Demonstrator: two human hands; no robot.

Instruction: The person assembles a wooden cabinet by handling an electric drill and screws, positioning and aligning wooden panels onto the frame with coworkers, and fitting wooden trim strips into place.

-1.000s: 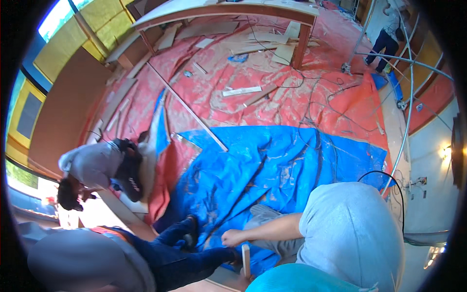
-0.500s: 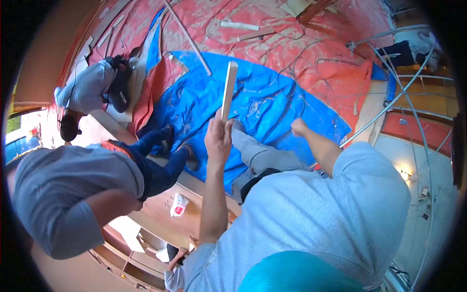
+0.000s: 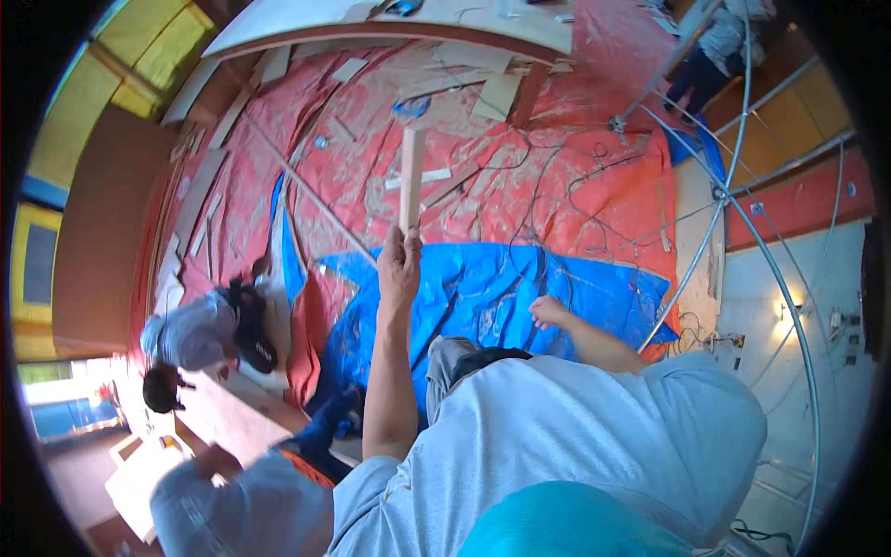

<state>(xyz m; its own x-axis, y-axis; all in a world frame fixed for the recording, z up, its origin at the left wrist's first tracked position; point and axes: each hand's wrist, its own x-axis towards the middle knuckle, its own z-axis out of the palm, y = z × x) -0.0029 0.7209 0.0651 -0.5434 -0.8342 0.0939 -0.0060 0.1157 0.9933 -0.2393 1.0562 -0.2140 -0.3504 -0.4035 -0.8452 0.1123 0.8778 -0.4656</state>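
My left hand (image 3: 399, 269) is wrapped round the lower end of a pale wooden batten (image 3: 412, 176), which points away from me, raised above the floor. My right hand (image 3: 549, 313) hangs over the blue tarp (image 3: 473, 278), its fingers loosely curled with nothing visible in them. Wrinkled, dusty red sheeting (image 3: 492, 209) spreads beyond the tarp.
A white-topped table (image 3: 464, 26) stands at the far side. Metal scaffold poles (image 3: 719, 192) cross on the right. One person (image 3: 195, 330) crouches at left, another (image 3: 241, 501) is close at lower left, a third (image 3: 710, 60) far right. Cables (image 3: 594, 223) and wood scraps (image 3: 455, 186) litter the sheeting.
My view has lifted toward the far side, bringing the table into sight. The batten stays in my left hand, now over the red sheeting. The nearby person at left appears lower in view.
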